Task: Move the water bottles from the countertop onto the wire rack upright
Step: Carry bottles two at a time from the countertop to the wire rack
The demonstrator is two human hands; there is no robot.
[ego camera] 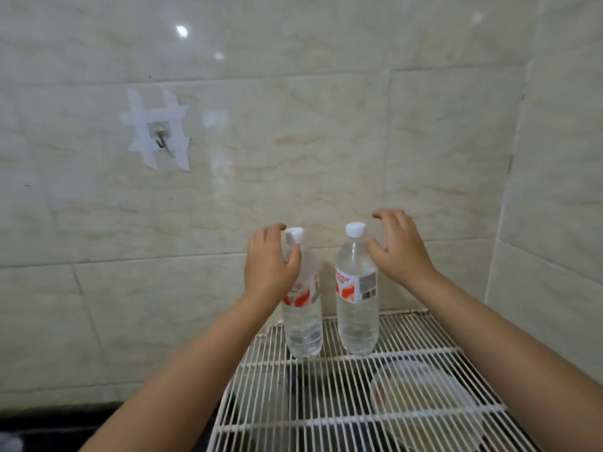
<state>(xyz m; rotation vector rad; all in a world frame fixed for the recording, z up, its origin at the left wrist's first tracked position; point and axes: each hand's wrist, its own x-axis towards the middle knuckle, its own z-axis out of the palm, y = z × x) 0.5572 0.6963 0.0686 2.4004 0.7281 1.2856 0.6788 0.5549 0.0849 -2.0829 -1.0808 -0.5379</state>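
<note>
left bottle point(303, 324): upright on the white wire rack point(408, 415), near its back edge, white cap on, red-and-white label
right bottle point(357, 308): upright on the rack just beside the left one, a narrow gap between them, cap on
left hand point(269, 262): at the left bottle's neck, thumb against the shoulder, fingers curved by the cap; whether it truly grips I cannot tell
right hand point(396, 246): fingers spread and loose, beside the right bottle's neck, thumb near the shoulder, holding nothing
under the rack: a pale round dish point(427, 406), blurred
wall: a taped metal hook point(161, 138) on marbled tiles
</note>
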